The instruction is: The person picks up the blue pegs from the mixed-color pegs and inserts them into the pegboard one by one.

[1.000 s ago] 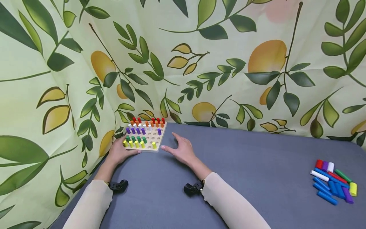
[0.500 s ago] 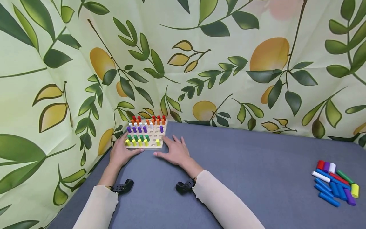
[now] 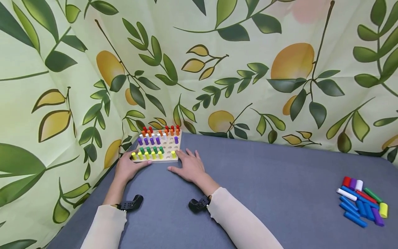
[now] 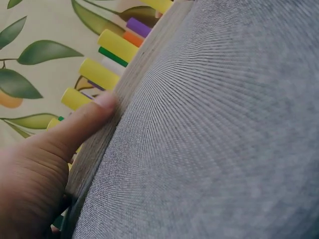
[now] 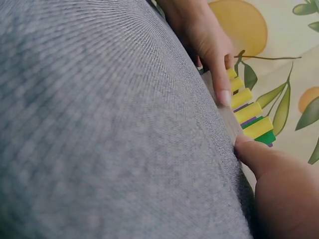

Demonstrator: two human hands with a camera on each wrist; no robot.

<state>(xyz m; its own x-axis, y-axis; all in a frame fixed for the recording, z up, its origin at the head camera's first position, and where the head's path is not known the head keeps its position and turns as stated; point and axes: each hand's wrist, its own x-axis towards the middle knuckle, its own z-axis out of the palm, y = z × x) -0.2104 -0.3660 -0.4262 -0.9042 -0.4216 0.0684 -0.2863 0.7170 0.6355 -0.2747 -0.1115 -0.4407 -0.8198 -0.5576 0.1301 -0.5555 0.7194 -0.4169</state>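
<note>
A pale wooden pegboard stands at the far left of the table, with rows of red, orange, white, purple, green and yellow pegs upright in it. My left hand grips its front left corner. The left thumb lies along the front edge, while the other fingers are mostly hidden beyond the left side. At the front right corner, my right hand touches the board with extended, spread fingers. Its thumb meets the front edge in the right wrist view. Several holes on the board's right half hold no pegs.
Loose pegs and rods in blue, red, purple, white, green and yellow lie heaped at the right of the grey table. A leaf-and-fruit patterned cloth rises behind and to the left of the table, close to the board.
My right hand has moved left from beside the board to touch its front right corner. The board has turned slightly, its front edge now more level in the head view. My left hand stays on it.
</note>
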